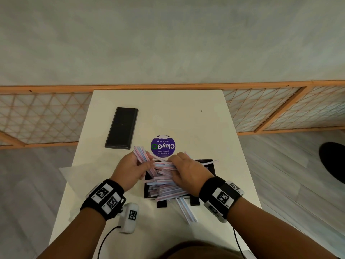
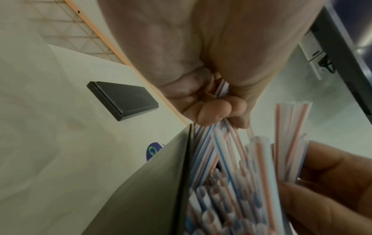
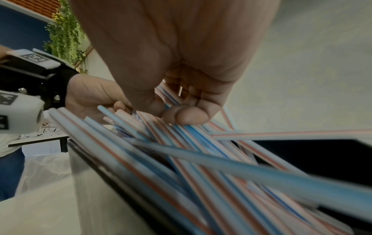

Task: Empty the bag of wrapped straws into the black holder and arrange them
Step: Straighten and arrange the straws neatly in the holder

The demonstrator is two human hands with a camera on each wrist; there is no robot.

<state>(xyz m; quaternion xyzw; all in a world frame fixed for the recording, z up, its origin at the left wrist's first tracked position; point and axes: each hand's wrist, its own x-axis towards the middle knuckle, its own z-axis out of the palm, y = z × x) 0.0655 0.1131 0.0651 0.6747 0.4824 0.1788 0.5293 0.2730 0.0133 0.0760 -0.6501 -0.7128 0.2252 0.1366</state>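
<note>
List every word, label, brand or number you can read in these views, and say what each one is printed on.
"ClayGo": large white letters, upside down in the head view, on the round purple sticker on the white table.
"Clean as you go": small line on the same sticker.
"Let's keep our pantries clean": tiny lines on the sticker, barely legible.
Square black-and-white marker patterns on the wristbands: codes, no readable words.
Wrapped straws: stripes only, no text visible.

Black lid (image 1: pixel 121 128) flat on white table (image 1: pixel 196 118); purple round sticker (image 1: pixel 163 146) beside it.
</note>
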